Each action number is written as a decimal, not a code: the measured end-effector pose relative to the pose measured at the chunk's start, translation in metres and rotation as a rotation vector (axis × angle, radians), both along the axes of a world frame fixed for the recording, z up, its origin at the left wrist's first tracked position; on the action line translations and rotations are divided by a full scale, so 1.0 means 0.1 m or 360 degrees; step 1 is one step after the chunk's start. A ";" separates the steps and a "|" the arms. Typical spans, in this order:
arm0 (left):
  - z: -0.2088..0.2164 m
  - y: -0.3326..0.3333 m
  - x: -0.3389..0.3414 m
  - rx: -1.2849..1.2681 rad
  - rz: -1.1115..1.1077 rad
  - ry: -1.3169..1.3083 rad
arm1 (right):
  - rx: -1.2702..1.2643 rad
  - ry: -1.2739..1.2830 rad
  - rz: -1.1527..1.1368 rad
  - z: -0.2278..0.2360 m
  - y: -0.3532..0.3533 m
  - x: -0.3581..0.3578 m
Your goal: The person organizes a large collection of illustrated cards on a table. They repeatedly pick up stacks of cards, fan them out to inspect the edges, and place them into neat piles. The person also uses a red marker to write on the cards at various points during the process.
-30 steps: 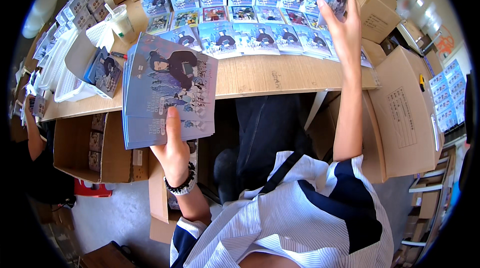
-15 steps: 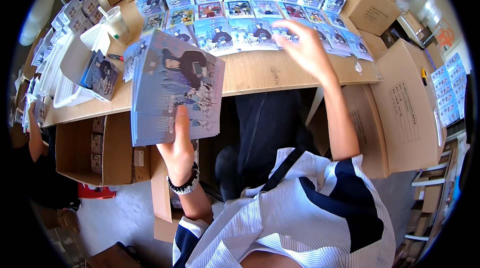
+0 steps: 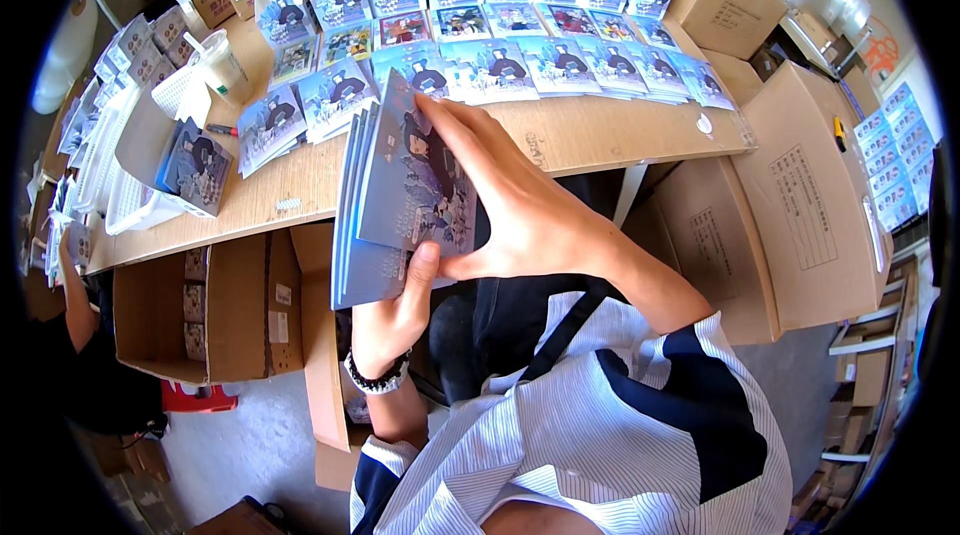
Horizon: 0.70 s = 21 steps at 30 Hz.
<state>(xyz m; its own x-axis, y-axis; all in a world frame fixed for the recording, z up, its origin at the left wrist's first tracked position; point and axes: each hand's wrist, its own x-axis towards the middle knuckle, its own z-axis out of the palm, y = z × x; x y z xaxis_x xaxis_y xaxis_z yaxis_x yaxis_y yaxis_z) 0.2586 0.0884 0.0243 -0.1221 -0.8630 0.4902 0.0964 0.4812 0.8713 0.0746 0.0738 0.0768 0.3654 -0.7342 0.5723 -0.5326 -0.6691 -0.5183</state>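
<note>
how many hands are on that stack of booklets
2. The left hand grips the stack of booklets from below, thumb on the cover; the right hand is spread over the cover's right side.

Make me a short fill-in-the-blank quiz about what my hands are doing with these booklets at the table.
1. The stack of booklets is gripped from below by the ____ hand.
2. The right hand lies spread on the stack's ____ booklet.
3. A beaded ____ circles the left hand's wrist.
4. More booklets lie in rows on the wooden ____.

Missing words: left; front; bracelet; table
</note>
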 end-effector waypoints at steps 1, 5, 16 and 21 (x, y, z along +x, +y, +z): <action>-0.01 0.00 0.04 -0.0031 -0.0050 -0.0055 | -0.0052 -0.0034 -0.0019 0.01 -0.01 -0.01; -0.04 -0.02 0.11 -0.0036 -0.0070 -0.0047 | -0.0440 -0.0149 -0.0370 0.00 -0.14 -0.20; -0.08 -0.06 0.11 0.0090 0.0093 0.0027 | -0.0951 0.0009 -0.0735 0.09 -0.15 -0.48; -0.08 -0.05 0.11 0.0137 0.0103 0.0068 | -0.1004 0.0102 -0.0837 0.10 -0.17 -0.57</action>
<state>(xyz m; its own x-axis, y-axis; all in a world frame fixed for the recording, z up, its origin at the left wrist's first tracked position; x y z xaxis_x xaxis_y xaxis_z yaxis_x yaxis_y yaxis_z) 0.2694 0.0829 0.0161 -0.0453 -0.9075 0.4177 0.1051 0.4115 0.9053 0.0172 0.0569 0.0872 0.1092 -0.3661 0.9242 -0.8734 -0.4792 -0.0866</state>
